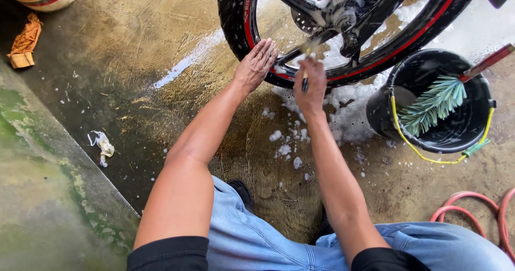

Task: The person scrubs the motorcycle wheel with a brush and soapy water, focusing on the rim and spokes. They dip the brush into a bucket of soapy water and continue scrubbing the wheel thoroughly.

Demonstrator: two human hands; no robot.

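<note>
Head view: right hand [311, 86] grips thin brush handle [304, 83] at glossy, soapy wheel [236, 19].

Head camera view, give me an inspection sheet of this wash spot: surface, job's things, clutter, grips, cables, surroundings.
Surface: wet concrete floor, soap foam under the wheel.
Job's things: black motorcycle wheel with red rim stripe, soapy; thin dark-handled brush at the spokes.
Clutter: crumpled white plastic scrap; orange rag.
Grips: left hand flat on the tyre, open; right hand closed on the brush.
Cables: red hose coiled by the knee.
Surroundings: black bucket with yellow handle holding a green bristle brush; mossy kerb.
</note>
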